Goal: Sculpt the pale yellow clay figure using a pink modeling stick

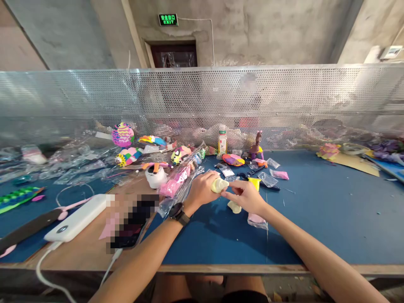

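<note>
A lump of pale yellow modelling clay (pixel 217 185) is held in my left hand (pixel 202 187), fingers wrapped round its far side. My right hand (pixel 249 197) touches the lump's right end with an extended index finger; its thumb is close below, and the other fingers are partly curled. On the blue table mat under my right hand lies a second pale lump of clay (pixel 234 206). Beside that hand are a yellow packet (pixel 254 182) and a pink piece in clear plastic (pixel 257 219). A dark watch sits on my left wrist.
A white power bank (pixel 78 219) and a pixelated phone (pixel 134 221) with cables lie at left. Behind my hands are colourful clay figures (pixel 128 155), a white roll (pixel 156 176), plastic wrappers and a bottle (pixel 222 142). A perforated metal screen (pixel 202 92) borders the table's back.
</note>
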{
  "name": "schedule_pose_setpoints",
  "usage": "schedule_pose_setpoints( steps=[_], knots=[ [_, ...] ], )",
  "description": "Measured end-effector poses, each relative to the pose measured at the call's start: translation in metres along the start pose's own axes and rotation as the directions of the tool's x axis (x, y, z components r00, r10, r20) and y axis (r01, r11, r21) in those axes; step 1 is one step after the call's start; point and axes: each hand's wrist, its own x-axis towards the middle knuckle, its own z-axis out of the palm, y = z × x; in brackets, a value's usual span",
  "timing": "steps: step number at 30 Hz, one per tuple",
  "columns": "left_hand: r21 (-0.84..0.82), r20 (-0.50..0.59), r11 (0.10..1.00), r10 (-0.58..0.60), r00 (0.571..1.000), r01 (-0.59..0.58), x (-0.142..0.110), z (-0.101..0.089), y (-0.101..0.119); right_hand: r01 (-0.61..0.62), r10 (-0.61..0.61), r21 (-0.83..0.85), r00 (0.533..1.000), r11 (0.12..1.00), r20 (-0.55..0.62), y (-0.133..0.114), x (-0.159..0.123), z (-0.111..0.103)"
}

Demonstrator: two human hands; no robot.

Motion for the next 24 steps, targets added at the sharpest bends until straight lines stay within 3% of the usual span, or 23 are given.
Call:
schedule_pose_setpoints(
  steps=[4, 7, 11, 17, 20, 24],
  knots=[
    [0.216, -0.003, 0.976, 0.037, 0.999, -0.036, 0.002, 0.004, -0.004, -0.206, 0.209, 0.168, 0.978, 0.964, 0.000, 0.001, 0.002, 0.010],
    [0.261, -0.002, 0.963, 0.066, 0.998, -0.063, 0.004, 0.008, -0.002, -0.263, 0.276, 0.236, 0.961, 0.935, -0.023, 0.010, 0.005, 0.009],
    [0.257, 0.012, 0.962, 0.092, 0.996, -0.092, 0.003, 0.011, 0.000, -0.221, 0.236, 0.159, 0.969, 0.962, -0.078, 0.020, 0.006, 0.003],
    [0.209, 0.036, 0.974, 0.082, 0.996, -0.087, 0.000, 0.012, 0.008, -0.026, 0.022, -0.076, 0.999, 0.997, -0.046, 0.020, 0.003, 0.001],
    [0.117, 0.059, 0.993, 0.018, 0.998, -0.025, 0.002, 0.010, 0.010, -0.046, 0.040, -0.125, 0.998, 0.991, -0.053, 0.022, 0.004, -0.001],
    [0.005, 0.203, 0.993, -0.115, 0.972, 0.117, 0.002, 0.003, -0.003, -0.149, 0.145, -0.128, 0.989, 0.981, -0.041, 0.027, 0.006, -0.006]
  ],
)
